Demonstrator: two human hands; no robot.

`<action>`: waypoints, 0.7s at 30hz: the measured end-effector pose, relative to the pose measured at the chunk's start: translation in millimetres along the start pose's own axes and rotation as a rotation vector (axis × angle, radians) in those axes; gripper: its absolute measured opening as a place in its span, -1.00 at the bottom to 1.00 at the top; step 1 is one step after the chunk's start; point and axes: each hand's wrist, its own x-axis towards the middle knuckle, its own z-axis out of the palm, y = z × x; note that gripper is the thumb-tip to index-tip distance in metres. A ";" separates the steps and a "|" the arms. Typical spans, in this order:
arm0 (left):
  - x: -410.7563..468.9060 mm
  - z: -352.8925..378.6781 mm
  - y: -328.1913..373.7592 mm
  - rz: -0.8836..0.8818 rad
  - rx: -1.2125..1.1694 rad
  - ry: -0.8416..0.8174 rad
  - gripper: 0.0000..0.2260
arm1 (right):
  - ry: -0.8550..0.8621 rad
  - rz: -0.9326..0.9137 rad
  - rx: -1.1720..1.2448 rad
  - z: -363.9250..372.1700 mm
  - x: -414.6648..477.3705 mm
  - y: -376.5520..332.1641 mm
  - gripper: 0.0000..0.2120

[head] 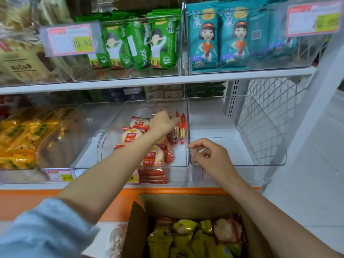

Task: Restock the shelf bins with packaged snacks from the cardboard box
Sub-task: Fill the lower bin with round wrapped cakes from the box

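My left hand (162, 121) reaches deep into the clear middle bin (111, 131) on the lower shelf and touches upright red snack packs (181, 127) at the bin's right side; whether it grips them is unclear. Round red-and-white rice cracker packs (133, 135) lie in the same bin under my forearm. My right hand (206, 153) hovers at the front rim between this bin and the clear bin on the right (260, 161), fingers loosely curled, holding nothing. The open cardboard box (186, 203) sits below, with yellow-green packs (186, 237) and a red-edged pack (226, 229) inside.
The left bin holds yellow-orange snack packs (22, 138). On the upper shelf stand bins of green packs (141, 45) and teal packs (219, 40), with price tags (71, 40) on the fronts. A white wire side panel (270, 112) closes the shelf's right end.
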 end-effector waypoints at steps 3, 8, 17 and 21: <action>-64.6 -15.7 -3.5 0.172 -0.235 0.049 -0.84 | -0.012 -0.005 -0.005 -2.8 -11.7 0.3 -0.74; -163.4 -6.1 -20.9 0.257 -0.490 0.045 -0.84 | -0.082 0.019 -0.052 -3.1 -45.5 15.1 -0.76; -214.2 136.4 -77.0 0.036 -0.324 -0.338 -0.80 | -0.199 0.186 -0.217 -34.5 -87.9 69.1 -0.88; -209.6 200.3 -81.7 -0.052 -0.211 -0.501 -0.73 | -0.246 0.251 -0.299 -51.6 -93.8 90.7 -0.90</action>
